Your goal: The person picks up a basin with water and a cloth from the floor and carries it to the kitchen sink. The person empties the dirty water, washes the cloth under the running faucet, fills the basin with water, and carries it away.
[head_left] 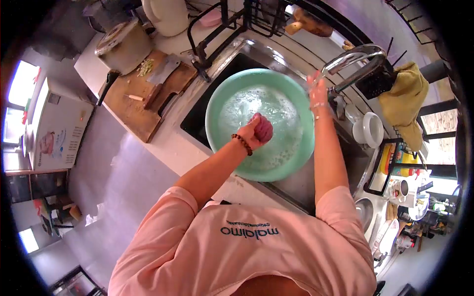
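Observation:
A large green basin (217,93) of sudsy water rests on the sink. Over the water, my left hand (253,137), wearing a beaded bracelet, is closed around a rounded purple lump (264,129) with a ridged surface, like bunched cloth; its exact kind is unclear. My right hand (317,92) is raised by the basin's right rim, just below the curved spout of the metal faucet (363,54). Its fingers look stretched apart and slightly blurred, with nothing visible in them. Whether they touch the faucet is not clear.
Left of the sink, a wooden cutting board (116,101) holds a cleaver (163,70) and chopped bits, beside a lidded pot (126,49). A yellow cloth (405,93) hangs at right, near a white bowl (368,129). A black rack (222,24) stands behind the sink.

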`<state>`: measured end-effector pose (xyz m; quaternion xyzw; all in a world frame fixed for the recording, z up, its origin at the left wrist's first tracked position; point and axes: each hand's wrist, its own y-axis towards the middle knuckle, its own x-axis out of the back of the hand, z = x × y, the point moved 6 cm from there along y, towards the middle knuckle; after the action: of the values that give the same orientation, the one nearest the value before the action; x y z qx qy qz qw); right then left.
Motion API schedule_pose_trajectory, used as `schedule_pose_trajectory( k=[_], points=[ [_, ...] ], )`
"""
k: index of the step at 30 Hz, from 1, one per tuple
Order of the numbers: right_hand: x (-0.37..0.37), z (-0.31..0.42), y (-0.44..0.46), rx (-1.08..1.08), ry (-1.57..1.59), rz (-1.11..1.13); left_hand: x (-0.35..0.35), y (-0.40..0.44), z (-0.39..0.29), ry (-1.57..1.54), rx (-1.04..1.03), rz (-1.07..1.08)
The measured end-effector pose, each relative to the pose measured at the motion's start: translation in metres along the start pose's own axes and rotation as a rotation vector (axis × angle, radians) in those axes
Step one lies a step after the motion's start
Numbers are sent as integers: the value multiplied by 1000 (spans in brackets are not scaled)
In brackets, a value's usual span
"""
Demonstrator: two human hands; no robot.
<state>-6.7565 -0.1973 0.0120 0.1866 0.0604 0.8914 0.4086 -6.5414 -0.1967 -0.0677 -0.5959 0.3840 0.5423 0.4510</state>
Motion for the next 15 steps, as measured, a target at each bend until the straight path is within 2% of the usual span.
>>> schedule_pose_trajectory(
  k=[1, 3, 4, 5, 6, 7, 8, 10, 12, 14, 15],
  points=[
    [-10, -42, -7, -177, 539, 87, -10, -4, 1, -4, -8, 3],
    [-25, -63, -60, -248, 189, 175, -15, -17, -1, -145, -181, -310],
    [-40, -42, -92, -400, 180, 381, -9, -17, 1, -151, -187, -303],
    [-51, -5, -122, -524, 164, 463, -4, -15, 3, -162, -179, -192],
    [-62, -5, -148, -663, 378, 438, -5, -15, 4, -170, -172, -84],
    [-76, -38, -153, -405, 411, 608, -11, -19, 7, -170, -181, -82],
    [-80, -32, -157, -404, 414, 615, -21, -25, 13, -104, -125, -99],
    [-94, 3, -174, -683, 1200, 538, -23, -36, 20, -36, -67, -126],
    [-94, 26, -166, -650, 1251, 539, -24, -45, 31, 6, 69, -149],
    [-92, 36, -156, -508, 1000, 702, -21, -52, 33, -54, 31, -238],
    [-95, 37, -151, -497, 929, 670, -20, -55, 34, 9, 130, -169]
  ],
)
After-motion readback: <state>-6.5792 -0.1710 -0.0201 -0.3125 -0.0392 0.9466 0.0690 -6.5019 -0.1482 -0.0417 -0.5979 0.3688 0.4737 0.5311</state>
